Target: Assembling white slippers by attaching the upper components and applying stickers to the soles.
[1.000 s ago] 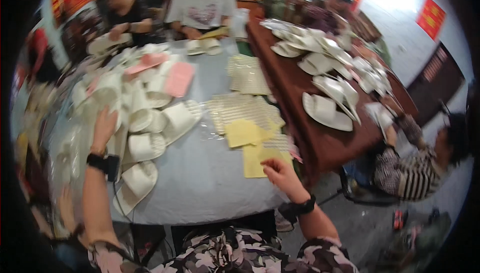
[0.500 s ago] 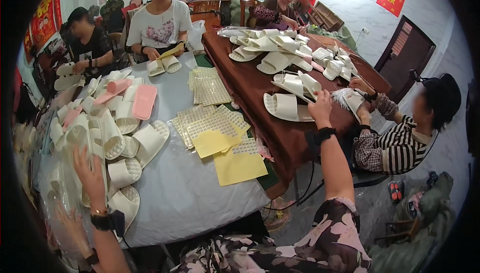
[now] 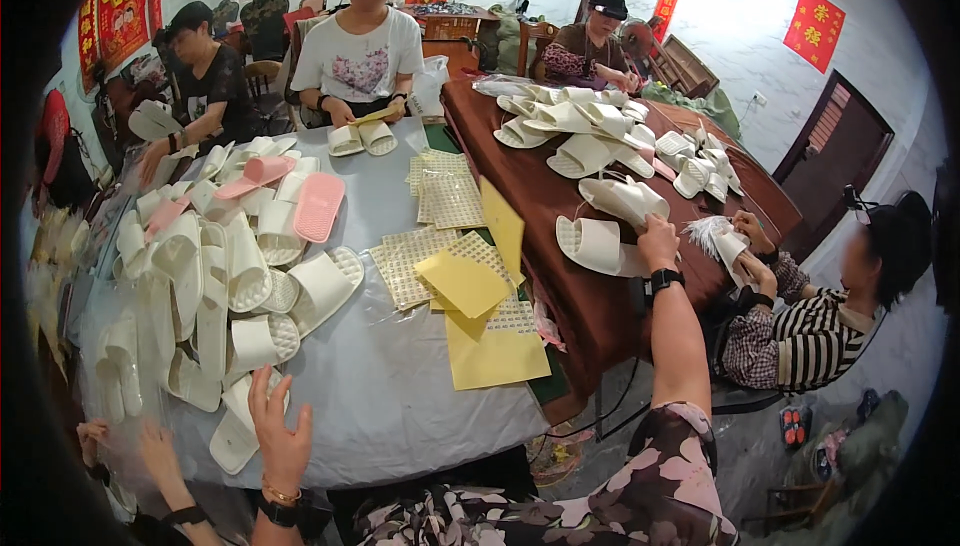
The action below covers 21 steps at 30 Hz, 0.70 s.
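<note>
My right hand (image 3: 656, 238) reaches far out over the brown table (image 3: 575, 311) and closes on the edge of a white slipper (image 3: 592, 244). More white slippers (image 3: 585, 151) lie in a heap beyond it. My left hand (image 3: 282, 438) hovers with fingers spread and holds nothing, at the near edge of the grey table (image 3: 400, 401). It is next to a white slipper (image 3: 232, 438) at the end of a big pile (image 3: 230, 276).
Yellow sheets (image 3: 470, 286) and dotted sticker sheets (image 3: 440, 191) lie mid-table, pink slippers (image 3: 318, 204) further back. A person in a striped shirt (image 3: 800, 341) sits right, others across. Another hand (image 3: 158, 454) shows at lower left.
My right arm has swung from the yellow sheets across to the brown table and onto the white slipper. My left hand has dropped from the slipper pile to the table's near edge.
</note>
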### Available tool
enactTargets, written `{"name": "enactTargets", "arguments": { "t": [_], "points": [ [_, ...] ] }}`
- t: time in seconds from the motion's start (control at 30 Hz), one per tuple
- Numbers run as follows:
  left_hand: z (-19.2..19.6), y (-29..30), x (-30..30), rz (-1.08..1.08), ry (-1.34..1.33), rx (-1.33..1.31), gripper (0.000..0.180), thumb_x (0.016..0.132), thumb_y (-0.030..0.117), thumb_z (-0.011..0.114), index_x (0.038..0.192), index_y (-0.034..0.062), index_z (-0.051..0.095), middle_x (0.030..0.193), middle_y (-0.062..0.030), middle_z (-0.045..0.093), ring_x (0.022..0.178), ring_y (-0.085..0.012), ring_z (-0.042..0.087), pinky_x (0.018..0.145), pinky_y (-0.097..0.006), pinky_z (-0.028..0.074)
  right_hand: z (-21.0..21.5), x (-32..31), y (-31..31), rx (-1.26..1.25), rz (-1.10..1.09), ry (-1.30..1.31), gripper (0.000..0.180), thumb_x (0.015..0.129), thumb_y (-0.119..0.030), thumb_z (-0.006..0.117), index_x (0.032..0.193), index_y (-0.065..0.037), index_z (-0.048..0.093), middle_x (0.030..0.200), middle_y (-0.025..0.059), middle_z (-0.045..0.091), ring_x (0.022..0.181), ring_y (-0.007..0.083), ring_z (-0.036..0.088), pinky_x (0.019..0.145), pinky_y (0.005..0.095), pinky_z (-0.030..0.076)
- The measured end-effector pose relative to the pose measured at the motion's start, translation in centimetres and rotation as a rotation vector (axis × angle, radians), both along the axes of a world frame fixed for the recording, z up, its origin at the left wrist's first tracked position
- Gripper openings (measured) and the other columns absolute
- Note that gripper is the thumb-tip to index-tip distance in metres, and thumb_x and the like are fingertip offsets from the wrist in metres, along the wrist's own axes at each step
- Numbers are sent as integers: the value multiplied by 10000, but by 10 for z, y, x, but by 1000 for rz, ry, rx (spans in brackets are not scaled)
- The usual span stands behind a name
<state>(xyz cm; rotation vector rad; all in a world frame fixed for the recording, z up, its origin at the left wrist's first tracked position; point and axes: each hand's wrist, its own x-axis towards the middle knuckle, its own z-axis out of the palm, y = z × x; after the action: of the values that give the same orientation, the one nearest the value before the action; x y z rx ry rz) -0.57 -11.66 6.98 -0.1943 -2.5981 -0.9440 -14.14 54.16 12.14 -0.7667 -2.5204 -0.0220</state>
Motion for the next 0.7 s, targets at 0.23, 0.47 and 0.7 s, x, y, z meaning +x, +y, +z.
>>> {"name": "enactTargets", "arguments": {
  "t": [0.23, 0.47, 0.7],
  "points": [
    [-14, 2, 4, -61, -48, 111, 447, 779, 32, 634, 1223, 2, 589, 1454, -190, 428, 1382, -392, 351, 1139, -478, 290, 24, 9, 47, -176, 165, 490, 264, 914, -201, 619, 1022, 40, 630, 917, 275, 678, 848, 443, 660, 701, 456, 516],
    [-22, 22, 9, -119, -46, 93, 450, 782, 75, 688, 1217, 8, 593, 1407, -203, 480, 1315, -404, 430, 1100, -475, 343, 98, 48, -110, -105, 380, 475, 276, 946, -215, 599, 943, 61, 623, 811, 291, 644, 784, 463, 637, 648, 470, 482],
    [-11, 49, 17, -379, -320, 480, 623, 816, 126, 730, 1380, 19, 488, 1435, -184, 476, 1308, -333, 479, 1059, -437, 408, 39, 93, -287, -37, 1052, 398, 281, 699, 44, 594, 970, -8, 647, 855, 179, 640, 714, 390, 587, 632, 458, 482]
  ]
}}
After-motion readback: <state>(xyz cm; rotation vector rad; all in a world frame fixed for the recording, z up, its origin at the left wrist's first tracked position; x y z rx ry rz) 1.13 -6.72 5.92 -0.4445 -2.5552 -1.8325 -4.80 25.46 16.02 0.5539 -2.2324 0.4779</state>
